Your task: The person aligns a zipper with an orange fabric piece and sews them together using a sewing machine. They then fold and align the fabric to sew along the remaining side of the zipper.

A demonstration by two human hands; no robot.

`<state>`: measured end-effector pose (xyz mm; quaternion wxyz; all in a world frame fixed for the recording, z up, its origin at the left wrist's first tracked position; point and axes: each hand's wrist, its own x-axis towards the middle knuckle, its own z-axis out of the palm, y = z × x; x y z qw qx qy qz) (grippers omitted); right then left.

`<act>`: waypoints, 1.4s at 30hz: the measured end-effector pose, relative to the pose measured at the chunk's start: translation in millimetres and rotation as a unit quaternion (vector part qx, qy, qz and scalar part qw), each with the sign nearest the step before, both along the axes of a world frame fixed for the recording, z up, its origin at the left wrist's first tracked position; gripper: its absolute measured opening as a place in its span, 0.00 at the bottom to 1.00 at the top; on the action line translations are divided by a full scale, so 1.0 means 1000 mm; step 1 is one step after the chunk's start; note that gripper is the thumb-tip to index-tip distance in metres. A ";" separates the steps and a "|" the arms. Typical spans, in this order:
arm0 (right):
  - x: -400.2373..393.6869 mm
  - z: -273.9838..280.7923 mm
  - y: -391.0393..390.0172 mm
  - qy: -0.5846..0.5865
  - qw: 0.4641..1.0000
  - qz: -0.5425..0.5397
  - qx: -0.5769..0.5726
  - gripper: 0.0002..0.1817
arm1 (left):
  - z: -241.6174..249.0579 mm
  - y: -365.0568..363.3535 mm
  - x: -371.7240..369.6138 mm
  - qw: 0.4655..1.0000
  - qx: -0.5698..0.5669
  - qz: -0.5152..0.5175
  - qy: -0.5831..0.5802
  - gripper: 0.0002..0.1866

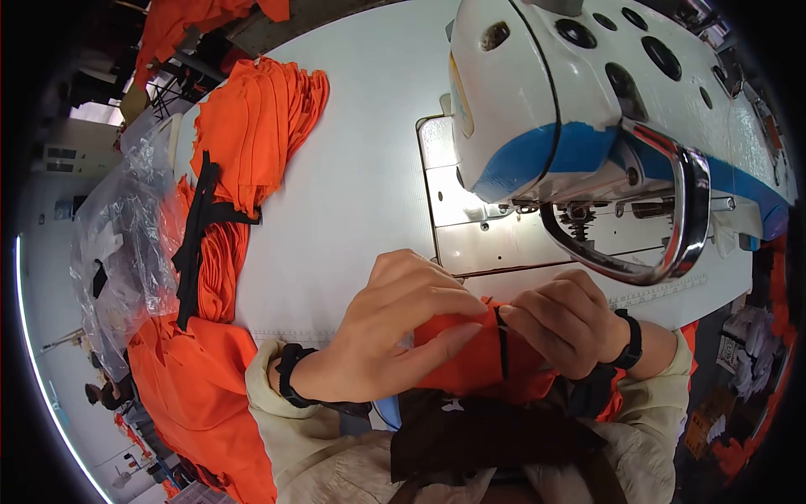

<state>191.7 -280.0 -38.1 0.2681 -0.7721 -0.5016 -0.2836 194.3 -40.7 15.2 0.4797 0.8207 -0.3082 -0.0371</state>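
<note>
The held cloth [457, 361] lies between the left fingers [445, 307] and the right fingers [550, 315], near the front edge of the counter [336, 210], with a narrow strip [504, 353] across it just left of the right fingers. Ahead of the fingers is a metal plate [457, 239] in the counter, partly beneath the sewing machine [512, 84], which stands ahead and to the right, while a ruler [663, 291] lies right of the right fingers. Well left of the left fingers are two cloth stacks [252, 126], one behind the other, with long strips [197, 235] on the nearer, a plastic bag [126, 227] farther left, and loose cloth [201, 395] before them.
</note>
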 end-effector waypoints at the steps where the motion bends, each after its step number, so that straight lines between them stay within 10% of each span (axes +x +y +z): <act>1: 0.000 0.001 0.001 -0.001 1.000 -0.007 -0.002 0.14 | 0.002 0.001 -0.001 1.000 -0.006 -0.014 0.023 0.13; 26: 0.000 -0.003 0.005 -0.028 0.999 -0.026 0.001 0.17 | -0.028 -0.014 -0.009 0.919 -0.199 0.071 0.334 0.13; 29: 0.000 -0.002 0.004 -0.020 0.999 -0.029 -0.007 0.17 | -0.030 -0.015 -0.008 0.923 -0.209 0.073 0.315 0.11; 37: 0.001 -0.001 0.004 -0.015 0.999 -0.030 0.006 0.14 | -0.028 -0.013 -0.004 0.984 0.040 0.053 -0.165 0.13; 42: 0.005 -0.002 0.003 -0.009 0.999 -0.026 0.036 0.12 | -0.025 -0.015 -0.006 0.993 -0.015 0.021 -0.112 0.14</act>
